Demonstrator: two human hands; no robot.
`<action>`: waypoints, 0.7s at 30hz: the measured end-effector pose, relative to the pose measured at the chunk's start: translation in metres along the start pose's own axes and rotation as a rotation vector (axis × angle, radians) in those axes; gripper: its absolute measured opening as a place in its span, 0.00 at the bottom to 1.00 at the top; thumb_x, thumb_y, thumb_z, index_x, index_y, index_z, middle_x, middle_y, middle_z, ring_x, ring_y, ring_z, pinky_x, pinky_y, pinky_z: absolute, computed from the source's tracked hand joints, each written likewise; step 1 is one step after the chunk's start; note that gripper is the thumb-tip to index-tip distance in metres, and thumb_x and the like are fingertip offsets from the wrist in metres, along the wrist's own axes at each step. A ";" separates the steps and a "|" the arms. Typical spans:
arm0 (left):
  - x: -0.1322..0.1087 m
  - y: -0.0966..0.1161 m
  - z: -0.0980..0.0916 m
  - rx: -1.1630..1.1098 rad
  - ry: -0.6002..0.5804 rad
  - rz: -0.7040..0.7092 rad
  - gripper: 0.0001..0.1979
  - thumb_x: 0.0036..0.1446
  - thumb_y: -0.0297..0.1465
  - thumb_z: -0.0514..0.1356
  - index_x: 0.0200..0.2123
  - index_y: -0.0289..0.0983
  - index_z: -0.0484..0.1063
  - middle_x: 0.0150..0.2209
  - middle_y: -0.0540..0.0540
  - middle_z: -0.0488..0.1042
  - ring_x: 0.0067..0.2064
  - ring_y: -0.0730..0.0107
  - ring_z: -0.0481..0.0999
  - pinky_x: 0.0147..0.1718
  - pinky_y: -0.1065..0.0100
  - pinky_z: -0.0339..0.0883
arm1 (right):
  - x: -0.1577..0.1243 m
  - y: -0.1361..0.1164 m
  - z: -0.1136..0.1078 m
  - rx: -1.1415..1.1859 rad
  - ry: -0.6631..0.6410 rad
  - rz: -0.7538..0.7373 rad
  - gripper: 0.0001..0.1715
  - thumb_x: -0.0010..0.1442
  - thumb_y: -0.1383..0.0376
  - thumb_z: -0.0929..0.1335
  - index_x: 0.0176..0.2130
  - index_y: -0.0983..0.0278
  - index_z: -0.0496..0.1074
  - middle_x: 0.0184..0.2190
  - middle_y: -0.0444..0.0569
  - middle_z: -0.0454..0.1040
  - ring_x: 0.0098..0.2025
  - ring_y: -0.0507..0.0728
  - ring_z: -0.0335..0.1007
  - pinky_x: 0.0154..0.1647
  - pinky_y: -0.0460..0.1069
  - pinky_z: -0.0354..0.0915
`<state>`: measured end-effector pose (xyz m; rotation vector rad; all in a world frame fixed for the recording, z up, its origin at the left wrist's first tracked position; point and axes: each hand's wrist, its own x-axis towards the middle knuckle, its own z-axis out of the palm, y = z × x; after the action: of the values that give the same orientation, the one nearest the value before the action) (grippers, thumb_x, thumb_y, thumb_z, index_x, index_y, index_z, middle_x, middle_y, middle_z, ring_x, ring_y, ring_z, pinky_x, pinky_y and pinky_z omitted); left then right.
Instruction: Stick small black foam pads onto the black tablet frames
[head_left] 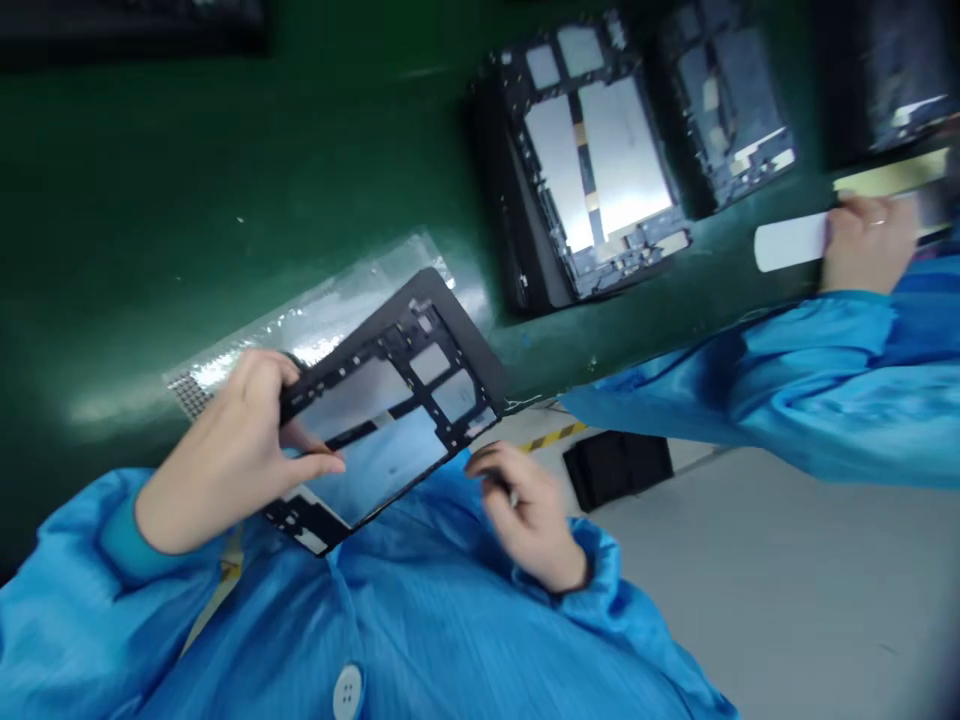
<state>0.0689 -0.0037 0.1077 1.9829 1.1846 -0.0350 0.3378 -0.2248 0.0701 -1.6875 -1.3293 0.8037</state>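
An open tablet-like device (pixel 382 440), with a black frame and silvery panels inside, is tilted over the table's front edge. My left hand (pixel 240 440) grips its left side, the thumb over the inner panels and the fingers behind. Close to the device's lower right corner is my right hand (pixel 529 515), its fingers curled together; something small and dark shows between them, too blurred to make out. Beneath and behind the device lies a clear plastic sheet (pixel 322 300) with rows of small dark dots at its left end.
Stacked similar devices (pixel 600 160) stand at the back right, with another stack (pixel 727 100) beside them on the green table (pixel 187 190). At the right, a co-worker's hand (pixel 870 240) holds a white strip (pixel 791 242). A black box (pixel 619 468) sits on the floor.
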 end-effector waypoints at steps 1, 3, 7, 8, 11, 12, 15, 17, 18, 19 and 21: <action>-0.003 0.005 0.000 -0.058 -0.034 -0.036 0.32 0.55 0.54 0.74 0.49 0.46 0.62 0.45 0.45 0.78 0.40 0.49 0.84 0.42 0.46 0.78 | -0.004 -0.004 0.006 0.017 -0.096 0.003 0.08 0.68 0.69 0.72 0.44 0.55 0.77 0.34 0.42 0.84 0.28 0.55 0.80 0.30 0.49 0.76; -0.010 0.014 0.000 -0.185 -0.076 -0.066 0.27 0.60 0.48 0.71 0.49 0.47 0.60 0.37 0.52 0.77 0.32 0.58 0.80 0.34 0.55 0.72 | -0.008 -0.013 0.018 0.025 -0.190 -0.030 0.12 0.67 0.63 0.77 0.49 0.56 0.76 0.34 0.40 0.86 0.22 0.53 0.78 0.23 0.47 0.73; -0.006 0.032 -0.010 -0.591 -0.004 -0.035 0.28 0.63 0.46 0.73 0.54 0.49 0.59 0.40 0.52 0.80 0.41 0.58 0.86 0.42 0.56 0.80 | 0.026 -0.033 0.027 0.112 -0.052 0.014 0.34 0.67 0.53 0.81 0.64 0.58 0.71 0.48 0.56 0.91 0.35 0.62 0.90 0.30 0.52 0.83; 0.000 0.036 -0.016 -0.691 0.038 -0.027 0.30 0.64 0.47 0.74 0.56 0.49 0.59 0.46 0.48 0.82 0.47 0.56 0.87 0.47 0.54 0.83 | 0.048 -0.037 0.026 0.210 0.014 0.045 0.36 0.67 0.50 0.81 0.65 0.58 0.71 0.50 0.57 0.91 0.38 0.63 0.91 0.34 0.54 0.85; 0.026 0.045 -0.039 -0.813 0.202 0.058 0.37 0.68 0.52 0.70 0.69 0.50 0.56 0.73 0.38 0.72 0.73 0.47 0.77 0.70 0.46 0.78 | 0.143 -0.051 0.016 0.509 0.158 0.190 0.33 0.61 0.45 0.84 0.56 0.58 0.77 0.41 0.51 0.91 0.37 0.63 0.91 0.37 0.56 0.86; 0.036 0.046 -0.048 -0.796 0.257 0.085 0.39 0.70 0.54 0.67 0.74 0.51 0.53 0.79 0.37 0.64 0.80 0.45 0.68 0.76 0.45 0.72 | 0.181 -0.056 0.012 0.542 0.166 0.225 0.35 0.56 0.45 0.86 0.52 0.59 0.79 0.36 0.48 0.89 0.35 0.62 0.89 0.37 0.55 0.85; 0.061 0.041 -0.072 -0.661 0.423 0.074 0.45 0.75 0.59 0.58 0.83 0.53 0.40 0.88 0.40 0.38 0.89 0.44 0.45 0.85 0.41 0.57 | 0.295 -0.068 0.004 0.479 0.110 0.206 0.34 0.49 0.44 0.88 0.44 0.61 0.82 0.33 0.47 0.86 0.34 0.61 0.85 0.35 0.55 0.82; 0.067 0.028 -0.082 -0.563 0.561 0.094 0.44 0.78 0.58 0.55 0.84 0.58 0.34 0.89 0.43 0.29 0.90 0.45 0.40 0.84 0.40 0.57 | 0.363 -0.069 0.003 0.322 0.137 0.209 0.28 0.55 0.44 0.86 0.38 0.61 0.79 0.31 0.47 0.82 0.31 0.58 0.80 0.33 0.54 0.80; 0.067 0.020 -0.084 -0.519 0.630 0.134 0.42 0.79 0.56 0.55 0.84 0.60 0.34 0.88 0.45 0.29 0.90 0.46 0.40 0.84 0.39 0.58 | 0.394 -0.068 0.002 0.233 0.163 0.221 0.25 0.59 0.45 0.83 0.36 0.60 0.77 0.30 0.46 0.80 0.30 0.58 0.78 0.33 0.54 0.79; 0.063 0.010 -0.083 -0.480 0.689 0.182 0.41 0.80 0.55 0.56 0.84 0.63 0.35 0.88 0.45 0.31 0.89 0.46 0.42 0.83 0.38 0.59 | 0.421 -0.067 0.001 0.158 0.184 0.231 0.23 0.63 0.47 0.81 0.34 0.60 0.75 0.29 0.46 0.78 0.31 0.58 0.77 0.34 0.54 0.79; 0.052 -0.012 -0.076 -0.426 0.760 0.242 0.39 0.80 0.51 0.58 0.83 0.64 0.40 0.87 0.45 0.37 0.88 0.45 0.47 0.81 0.36 0.61 | 0.468 -0.064 0.000 0.031 0.190 0.234 0.19 0.67 0.53 0.79 0.34 0.60 0.73 0.30 0.48 0.78 0.34 0.59 0.79 0.38 0.55 0.80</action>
<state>0.0625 0.0864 0.1307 1.7657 1.2438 1.0855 0.4211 0.2367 0.1295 -1.8672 -0.9982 0.7691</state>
